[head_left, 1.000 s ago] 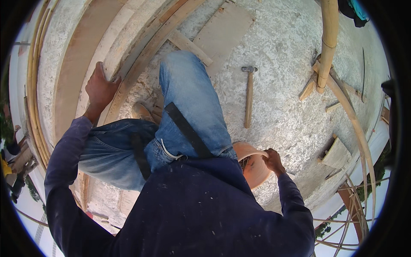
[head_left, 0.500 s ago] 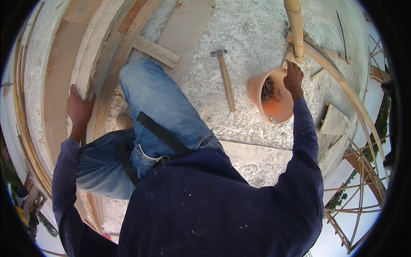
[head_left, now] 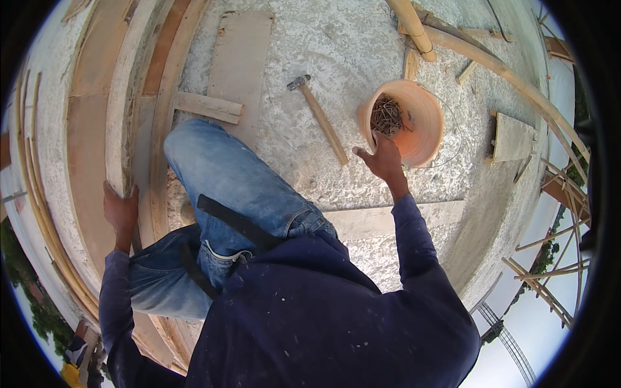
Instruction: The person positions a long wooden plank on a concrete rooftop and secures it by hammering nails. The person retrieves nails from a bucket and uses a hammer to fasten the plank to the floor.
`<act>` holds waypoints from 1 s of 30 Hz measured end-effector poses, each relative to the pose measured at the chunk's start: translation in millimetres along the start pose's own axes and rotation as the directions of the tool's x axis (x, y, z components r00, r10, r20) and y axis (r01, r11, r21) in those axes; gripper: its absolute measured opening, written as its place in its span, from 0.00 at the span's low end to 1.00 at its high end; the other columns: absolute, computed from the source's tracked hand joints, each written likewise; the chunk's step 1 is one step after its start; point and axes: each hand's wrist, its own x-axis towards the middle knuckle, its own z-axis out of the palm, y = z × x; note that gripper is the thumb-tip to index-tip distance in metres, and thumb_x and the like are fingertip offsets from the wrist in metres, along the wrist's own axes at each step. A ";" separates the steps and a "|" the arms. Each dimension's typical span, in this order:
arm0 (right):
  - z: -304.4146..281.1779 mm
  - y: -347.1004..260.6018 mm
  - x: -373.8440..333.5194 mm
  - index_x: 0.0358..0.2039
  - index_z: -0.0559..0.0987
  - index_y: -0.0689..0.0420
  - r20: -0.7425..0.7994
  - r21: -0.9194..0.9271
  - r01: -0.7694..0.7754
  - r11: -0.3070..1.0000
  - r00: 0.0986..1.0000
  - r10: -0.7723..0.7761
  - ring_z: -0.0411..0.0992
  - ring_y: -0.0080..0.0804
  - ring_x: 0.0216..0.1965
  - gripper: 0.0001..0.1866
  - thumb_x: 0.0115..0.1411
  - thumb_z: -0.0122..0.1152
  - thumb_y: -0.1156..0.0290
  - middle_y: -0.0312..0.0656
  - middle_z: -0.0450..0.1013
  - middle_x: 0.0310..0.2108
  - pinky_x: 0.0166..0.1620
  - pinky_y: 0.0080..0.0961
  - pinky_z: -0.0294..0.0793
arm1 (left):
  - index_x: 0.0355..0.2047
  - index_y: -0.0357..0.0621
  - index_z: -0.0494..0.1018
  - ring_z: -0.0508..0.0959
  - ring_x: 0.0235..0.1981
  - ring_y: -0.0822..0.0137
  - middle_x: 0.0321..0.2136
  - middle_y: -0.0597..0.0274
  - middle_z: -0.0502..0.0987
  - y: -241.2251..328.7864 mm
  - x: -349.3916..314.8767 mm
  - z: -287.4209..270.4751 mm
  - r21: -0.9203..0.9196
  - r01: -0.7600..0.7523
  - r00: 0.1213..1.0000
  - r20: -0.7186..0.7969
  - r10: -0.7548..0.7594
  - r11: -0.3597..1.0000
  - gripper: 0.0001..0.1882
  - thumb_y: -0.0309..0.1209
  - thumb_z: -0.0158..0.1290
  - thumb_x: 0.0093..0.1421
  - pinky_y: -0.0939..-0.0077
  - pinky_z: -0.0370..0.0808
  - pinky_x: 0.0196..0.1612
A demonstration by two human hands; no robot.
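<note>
With beam (head_left: 125, 123) gripped by left hand (head_left: 121, 212), bucket (head_left: 424, 123) should be kept steady near right hand (head_left: 385, 160), whose closure can't be told.

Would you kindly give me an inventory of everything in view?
hammer: one, dark head, tan handle, centre
bucket: one, orange, right of the hammer
nails: many, brown, inside the bucket
flat boards: several, pale, on the floor
bamboo poles: several, tan, both sides
long beam: one, whitish, upper left
greenery: patches, green, outer edges
jeans: one pair, blue, centre-left
shirt: one, navy, bottom
left hand: one, bare, on the long beam
right hand: one, bare, at the bucket's near rim
</note>
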 end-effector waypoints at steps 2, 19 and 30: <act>13.0 -13.6 -1.9 0.52 0.78 0.61 -0.135 -0.003 -0.054 0.999 0.989 0.053 0.78 0.57 0.45 0.20 0.59 0.64 0.70 0.55 0.79 0.45 0.47 0.50 0.78 | 0.63 0.40 0.66 0.80 0.49 0.35 0.46 0.37 0.81 1.3 -0.7 -0.4 0.001 0.012 1.000 0.025 -0.012 1.000 0.43 0.47 0.69 0.52 0.43 0.76 0.51; 44.3 -10.8 61.6 0.53 0.83 0.59 0.027 0.527 -0.140 0.838 0.989 0.147 0.83 0.36 0.33 0.19 0.69 0.59 0.60 0.50 0.84 0.37 0.44 0.34 0.81 | 0.57 0.43 0.69 0.81 0.47 0.34 0.43 0.39 0.82 2.4 -1.1 0.9 0.035 -0.028 0.998 -0.060 0.030 0.999 0.38 0.48 0.70 0.51 0.41 0.76 0.47; 91.8 -4.1 93.4 0.56 0.80 0.52 -0.005 -0.091 0.058 0.994 0.998 -0.059 0.82 0.54 0.42 0.21 0.66 0.62 0.59 0.55 0.83 0.41 0.48 0.51 0.80 | 0.53 0.43 0.69 0.81 0.45 0.33 0.40 0.37 0.82 6.4 -1.7 -4.5 -0.006 -0.005 1.000 -0.010 0.005 1.000 0.35 0.48 0.70 0.52 0.40 0.76 0.46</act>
